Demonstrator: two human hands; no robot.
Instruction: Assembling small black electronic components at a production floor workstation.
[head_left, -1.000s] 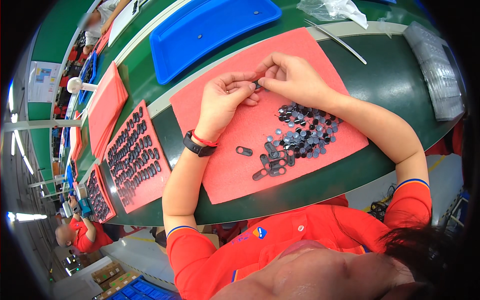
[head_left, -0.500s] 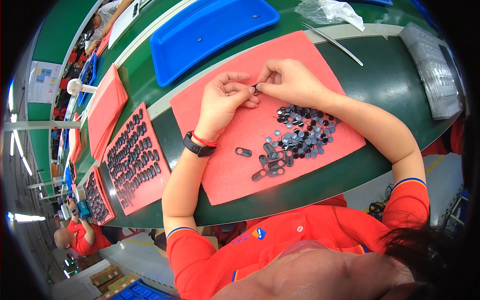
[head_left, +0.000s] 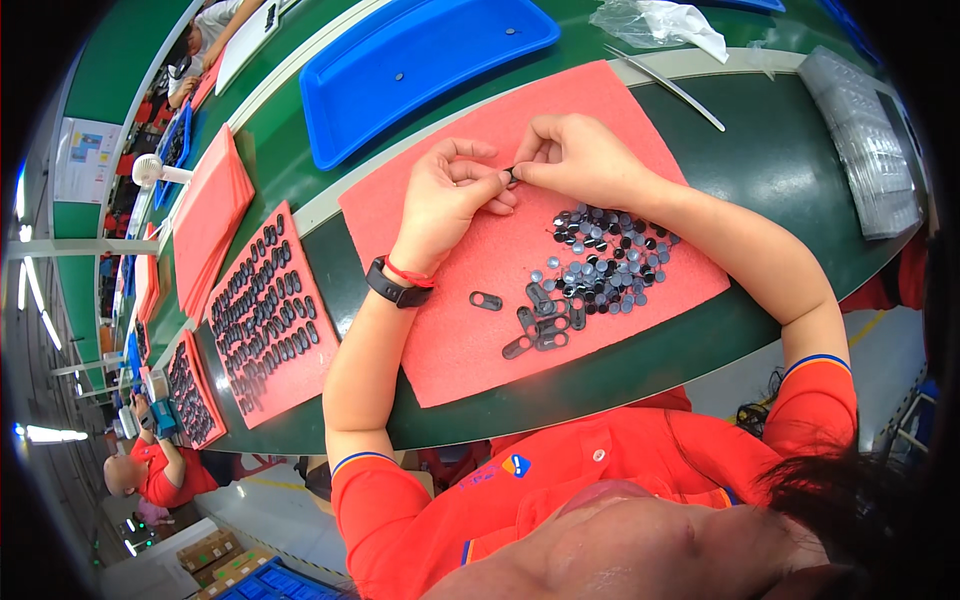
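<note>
Clearly your left hand [head_left: 445, 200] and right hand [head_left: 580, 158] met over the red foam mat [head_left: 640, 95], fingers of both pinched shut on one small black part [head_left: 511, 176]; best kept low above the pile of discs [head_left: 605, 260], grip steady.

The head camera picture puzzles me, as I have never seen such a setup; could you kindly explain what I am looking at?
It is a wide fisheye camera worn on a person's head, looking down, so straight edges bend near the rim. The orange sleeves at the bottom are the person's own. Their left hand and right hand meet over a red foam mat on a green table, pinching one small dark part between the fingertips. Beside the right forearm lies a pile of small dark and grey discs, with a few black oval frames nearer the person. To the left, another red mat carries rows of similar pieces. A blue tray sits beyond.
</note>
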